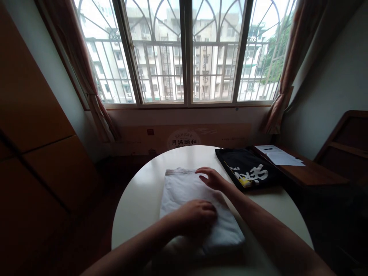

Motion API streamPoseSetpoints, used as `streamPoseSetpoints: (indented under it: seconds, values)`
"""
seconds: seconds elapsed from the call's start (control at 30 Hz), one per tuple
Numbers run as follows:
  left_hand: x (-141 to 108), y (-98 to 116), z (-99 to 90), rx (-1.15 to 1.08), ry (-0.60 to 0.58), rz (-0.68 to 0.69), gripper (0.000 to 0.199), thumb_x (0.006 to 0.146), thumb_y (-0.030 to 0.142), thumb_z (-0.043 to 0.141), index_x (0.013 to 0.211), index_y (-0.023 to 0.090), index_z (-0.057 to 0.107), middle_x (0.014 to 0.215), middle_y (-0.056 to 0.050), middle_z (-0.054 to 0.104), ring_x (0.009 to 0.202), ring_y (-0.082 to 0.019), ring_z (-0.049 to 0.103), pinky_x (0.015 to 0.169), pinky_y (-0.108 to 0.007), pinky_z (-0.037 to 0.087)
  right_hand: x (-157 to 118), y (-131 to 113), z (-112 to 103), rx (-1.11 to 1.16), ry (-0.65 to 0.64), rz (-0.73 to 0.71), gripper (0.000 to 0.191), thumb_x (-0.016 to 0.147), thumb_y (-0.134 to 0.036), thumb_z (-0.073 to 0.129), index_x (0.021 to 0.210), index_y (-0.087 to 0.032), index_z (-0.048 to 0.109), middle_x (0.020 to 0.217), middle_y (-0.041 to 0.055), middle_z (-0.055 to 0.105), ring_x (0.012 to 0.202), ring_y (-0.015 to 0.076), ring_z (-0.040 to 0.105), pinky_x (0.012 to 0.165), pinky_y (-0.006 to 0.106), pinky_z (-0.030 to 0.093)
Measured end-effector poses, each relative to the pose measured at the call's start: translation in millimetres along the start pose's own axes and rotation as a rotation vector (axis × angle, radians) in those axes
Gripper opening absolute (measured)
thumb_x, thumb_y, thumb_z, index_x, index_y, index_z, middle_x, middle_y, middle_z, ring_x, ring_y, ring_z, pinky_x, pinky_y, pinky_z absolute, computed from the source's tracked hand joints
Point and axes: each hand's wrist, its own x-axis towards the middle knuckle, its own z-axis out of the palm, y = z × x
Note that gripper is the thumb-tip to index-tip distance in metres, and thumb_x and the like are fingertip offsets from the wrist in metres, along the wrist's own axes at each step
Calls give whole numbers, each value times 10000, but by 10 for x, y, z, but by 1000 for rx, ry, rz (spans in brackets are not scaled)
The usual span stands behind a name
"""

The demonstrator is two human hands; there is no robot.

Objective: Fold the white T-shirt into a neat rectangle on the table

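A white garment (179, 191), folded into a rough rectangle, lies on the round white table (132, 207) in front of me. Slight creases run over its cloth. My right hand (212, 178) rests at its far right corner, fingers stretched out and apart, with the fingertips at the far edge. Over the garment's middle is my left hand (197, 216), back of the hand up and fingers bent downward. Motion smears those fingers and their tips are hidden, so I cannot tell if they hold any cloth.
A folded black garment (250, 168) with white and yellow print lies at the table's right edge. Beyond it, white papers (283, 156) lie on a brown wooden surface (319, 170). A printed carton (135, 140) stands under the barred window (186, 53). Wooden cabinets (46, 172) are at left.
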Motion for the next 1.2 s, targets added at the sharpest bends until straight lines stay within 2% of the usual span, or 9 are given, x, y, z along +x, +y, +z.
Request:
streamPoseSetpoints:
  seconds: [0.1, 0.23, 0.37, 0.5, 0.8, 1.0, 1.07, 1.13, 1.2]
  values:
    - [-15, 331, 203, 73, -114, 233, 486, 956, 365, 575, 1375, 120, 557, 1404, -172, 588, 1312, -316, 529, 1155, -413, 368, -35, -259, 141, 73, -157, -47, 242, 908, -237, 612, 1096, -248, 763, 1137, 59, 762, 1074, 222, 704, 981, 364, 537]
    - [-63, 449, 305, 98, -157, 258, 633, 1015, 402, 446, 1537, 56, 355, 1563, -181, 440, 1498, -309, 314, 1247, -417, 224, -103, -583, 279, 156, -427, -176, 313, 972, -339, 579, 1243, -274, 720, 1306, 61, 700, 1266, 219, 612, 1091, 350, 455]
    - [-63, 400, 403, 206, -147, 327, 547, 1059, 360, 328, 1494, 48, 439, 1528, -167, 491, 1467, -282, 385, 1245, -380, 238, -136, -758, 375, 103, -663, -314, 407, 1012, -355, 521, 1414, -375, 577, 1524, 6, 522, 1477, 230, 373, 1230, 457, 216]
    - [-50, 337, 514, 350, -89, 431, 513, 1072, 323, 285, 1464, 64, 492, 1499, -148, 531, 1374, -269, 514, 1222, -392, 299, -9, -636, 506, 27, -706, -326, 507, 1012, -447, 511, 1511, -404, 440, 1621, 13, 371, 1538, 260, 225, 1240, 508, 107]
    - [-107, 142, 840, 479, 49, 447, 444, 1065, 345, 334, 1420, 217, 569, 1525, -35, 514, 1373, -229, 522, 1138, -349, 433, 622, -15, 706, -97, -672, -170, 560, 1019, -505, 465, 1551, -347, 385, 1640, 49, 319, 1540, 291, 208, 1243, 525, 93]
    - [-89, 209, 824, 449, 18, 490, 479, 1048, 304, 306, 1427, 191, 575, 1564, -14, 460, 1412, -213, 475, 1119, -330, 459, 829, 275, 849, -142, -624, -66, 516, 1027, -460, 457, 1533, -374, 411, 1656, 18, 288, 1545, 285, 194, 1243, 506, 149]
    - [-61, 274, 753, 398, -11, 532, 485, 1049, 251, 268, 1357, 161, 631, 1562, -9, 468, 1420, -177, 460, 1112, -277, 448, 840, 315, 866, -198, -531, -41, 523, 1025, -421, 457, 1538, -330, 419, 1662, 52, 276, 1539, 297, 211, 1234, 506, 187]
    - [-45, 323, 610, 273, -32, 534, 456, 1054, 244, 280, 1266, 187, 680, 1542, 3, 499, 1389, -144, 489, 1069, -233, 459, 802, 350, 798, -261, -341, -19, 531, 1004, -362, 493, 1527, -281, 449, 1650, 87, 304, 1523, 309, 257, 1221, 519, 220]
    - [-64, 308, 374, 112, 4, 418, 356, 1042, 293, 380, 1105, 238, 726, 1382, -6, 649, 1216, -152, 622, 960, -244, 512, 708, 407, 619, -313, -108, 31, 525, 976, -297, 520, 1497, -244, 492, 1601, 113, 400, 1477, 302, 351, 1200, 510, 271]
